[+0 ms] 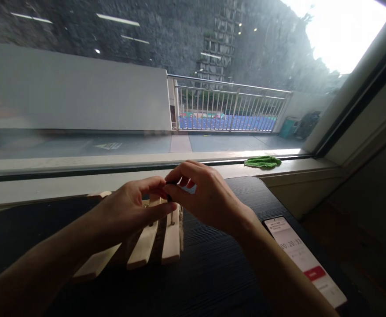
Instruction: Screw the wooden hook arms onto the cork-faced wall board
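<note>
My right hand [203, 190] pinches the top of a small dark-handled screwdriver [172, 215] between thumb and fingertips. My left hand [136, 200] closes around the same handle from the other side, its thumb near the lower end. The thin metal shaft stands roughly upright, its tip at a hole or screw in the rightmost wooden slat [171, 244]. Left of it lies another pale wooden slat [141, 252], with a dark hole or screw head. A third slat [98, 262] shows partly beneath my left forearm. The slats' far ends are hidden behind my hands.
The slats lie on a black wood-grain table [212, 264]. At right, a phone [300, 259] shows a running timer display. A green cloth [263, 162] lies on the window sill [298, 166] behind the table. Beyond the glass is a metal railing [230, 108].
</note>
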The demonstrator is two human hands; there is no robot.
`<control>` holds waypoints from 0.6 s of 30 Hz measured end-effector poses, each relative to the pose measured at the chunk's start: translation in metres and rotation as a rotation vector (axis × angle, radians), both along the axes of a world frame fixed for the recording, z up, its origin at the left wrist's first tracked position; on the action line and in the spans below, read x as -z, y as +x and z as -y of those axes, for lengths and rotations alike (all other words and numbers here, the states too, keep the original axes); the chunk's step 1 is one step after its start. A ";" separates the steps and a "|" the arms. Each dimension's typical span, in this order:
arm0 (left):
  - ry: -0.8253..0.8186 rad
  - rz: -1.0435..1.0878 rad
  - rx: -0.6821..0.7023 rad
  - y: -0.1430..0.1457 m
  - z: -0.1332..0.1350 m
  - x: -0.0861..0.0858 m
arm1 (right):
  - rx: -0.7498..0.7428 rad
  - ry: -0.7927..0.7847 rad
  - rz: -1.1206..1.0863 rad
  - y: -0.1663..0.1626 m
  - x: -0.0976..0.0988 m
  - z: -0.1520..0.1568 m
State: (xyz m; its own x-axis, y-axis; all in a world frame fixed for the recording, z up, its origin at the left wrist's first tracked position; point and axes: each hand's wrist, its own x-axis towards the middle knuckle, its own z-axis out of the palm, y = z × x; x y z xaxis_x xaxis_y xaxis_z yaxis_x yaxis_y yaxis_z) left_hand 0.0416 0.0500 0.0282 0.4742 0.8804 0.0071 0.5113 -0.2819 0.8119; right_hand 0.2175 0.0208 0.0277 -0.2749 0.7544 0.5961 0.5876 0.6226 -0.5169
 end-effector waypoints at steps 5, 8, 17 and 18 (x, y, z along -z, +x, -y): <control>0.018 -0.015 0.054 0.001 -0.004 -0.006 | 0.013 0.036 0.021 0.000 0.000 0.001; 0.064 -0.077 0.099 -0.003 -0.007 -0.008 | -0.015 0.028 0.031 0.001 -0.001 0.001; 0.007 -0.016 -0.027 -0.006 -0.004 0.000 | 0.008 0.032 0.010 -0.003 0.000 0.001; 0.012 -0.025 -0.021 -0.006 -0.003 0.001 | 0.006 0.031 0.011 -0.003 0.000 0.001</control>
State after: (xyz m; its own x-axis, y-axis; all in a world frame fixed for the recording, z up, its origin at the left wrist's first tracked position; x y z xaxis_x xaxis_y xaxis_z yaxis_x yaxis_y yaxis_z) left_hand 0.0354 0.0531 0.0273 0.4553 0.8903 0.0057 0.5377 -0.2801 0.7953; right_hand 0.2145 0.0197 0.0276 -0.2770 0.7376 0.6158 0.5972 0.6342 -0.4911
